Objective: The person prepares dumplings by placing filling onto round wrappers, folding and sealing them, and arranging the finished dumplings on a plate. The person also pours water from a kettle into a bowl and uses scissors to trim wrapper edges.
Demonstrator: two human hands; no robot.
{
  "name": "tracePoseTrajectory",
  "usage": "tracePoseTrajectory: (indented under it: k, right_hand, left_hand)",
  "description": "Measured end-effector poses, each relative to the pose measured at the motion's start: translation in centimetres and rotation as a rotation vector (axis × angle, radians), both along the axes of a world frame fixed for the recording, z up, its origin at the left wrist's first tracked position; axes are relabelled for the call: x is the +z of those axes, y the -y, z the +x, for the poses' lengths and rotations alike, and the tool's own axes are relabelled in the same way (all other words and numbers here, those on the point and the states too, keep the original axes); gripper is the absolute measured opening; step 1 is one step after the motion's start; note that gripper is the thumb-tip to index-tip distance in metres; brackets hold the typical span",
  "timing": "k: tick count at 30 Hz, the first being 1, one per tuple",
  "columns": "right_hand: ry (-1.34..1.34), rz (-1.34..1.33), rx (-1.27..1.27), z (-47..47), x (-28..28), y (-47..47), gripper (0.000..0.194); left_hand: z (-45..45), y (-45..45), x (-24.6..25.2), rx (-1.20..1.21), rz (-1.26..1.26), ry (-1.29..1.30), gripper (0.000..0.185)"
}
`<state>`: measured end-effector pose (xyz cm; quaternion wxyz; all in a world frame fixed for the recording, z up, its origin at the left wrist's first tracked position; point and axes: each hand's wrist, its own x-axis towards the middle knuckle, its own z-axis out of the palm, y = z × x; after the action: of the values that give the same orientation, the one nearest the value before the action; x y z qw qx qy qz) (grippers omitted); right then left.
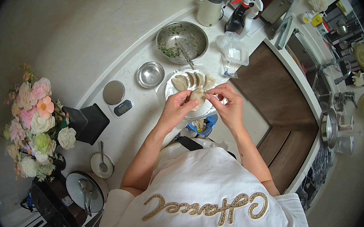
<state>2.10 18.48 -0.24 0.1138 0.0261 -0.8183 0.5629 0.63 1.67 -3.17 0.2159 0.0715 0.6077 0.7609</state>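
Observation:
Between my two hands is a pale, rounded dumpling (197,95), held above a foil-covered plate (169,87). My left hand (179,108) grips its left side with thumb and fingers. The fingertips of my right hand (226,101) pinch its right edge. Several folded dumplings (180,82) lie on the far part of the plate. Beyond the plate stands a large steel bowl (198,34) with bits of green and pale filling, and metal utensils (184,53) lean out over its rim. A small steel bowl (150,75) sits to the left of it.
A kitchen scale (114,92) and a black vase (90,124) of flowers are on the left. Spray bottles (236,16), a pale kettle-like container (212,6) and a plastic bag with a tray (238,53) stand at the back right. A blue container (212,126) is near my body.

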Motion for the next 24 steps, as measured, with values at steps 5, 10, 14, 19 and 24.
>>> tracePoseTrajectory:
  k: [5, 10, 14, 19, 24]
  right_hand:
    - [-0.03, 0.06, 0.02, -0.2, -0.2, 0.3, 0.011]
    - [-0.069, 0.058, 0.036, -0.3, -0.6, 0.4, 0.009]
    - [0.049, 0.021, -0.002, 0.1, -0.4, 0.6, 0.006]
    - [0.332, -0.535, 0.027, -0.1, -1.9, 0.7, 0.008]
    - [0.327, -0.413, 0.069, -0.1, -2.0, 0.6, 0.01]
  left_hand:
    - [0.2, -0.4, 0.9, -0.005, -0.022, 0.047, 0.019]
    - [0.1, -0.2, 0.4, -0.032, -0.026, 0.039, 0.02]
    - [0.2, -0.3, 0.0, -0.056, 0.091, 0.088, 0.021]
    - [0.4, -0.6, -0.1, 0.024, -0.016, -0.073, 0.022]
    - [0.2, -0.6, 0.2, 0.099, -0.089, -0.087, 0.02]
